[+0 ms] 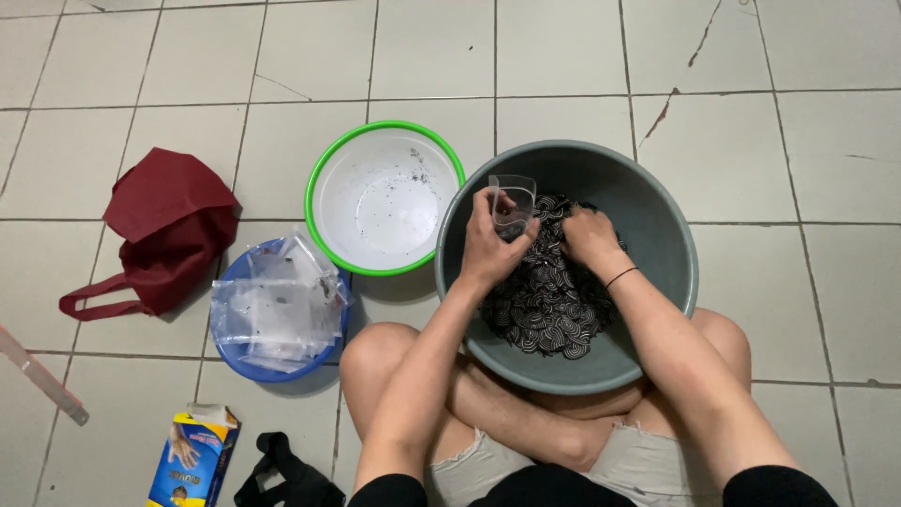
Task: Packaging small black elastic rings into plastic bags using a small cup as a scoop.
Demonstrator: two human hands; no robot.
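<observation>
While the person sits cross-legged at the bottom of the frame, a grey basin (657, 202) rests against the knees at centre right, holding a heap of small dark pieces with pale curved stripes (549, 305). The left hand (490, 249) is wrapped around a clear plastic cup (511, 202), fingers curled tight about its side, mouth tipped toward the heap. The right hand (589, 235) lies on top of the pile just beside the cup, fingers bent into the pieces; whether it pinches any cannot be told. The pieces look light, loose and thin, likely to slide and scatter, so they seem better gathered by the handful than picked singly; the cup looks stiff but thin-walled and is best held round its middle. At lower left lie a blue and yellow carton (192, 460) and a black cloth item (286, 479). Left of centre a blue bowl (258, 368) carries clear plastic bags (277, 310), and further up sits an empty white basin with a green rim (383, 197). A dark red fabric bag (164, 230) lies on the tiled floor (751, 56) at far left
</observation>
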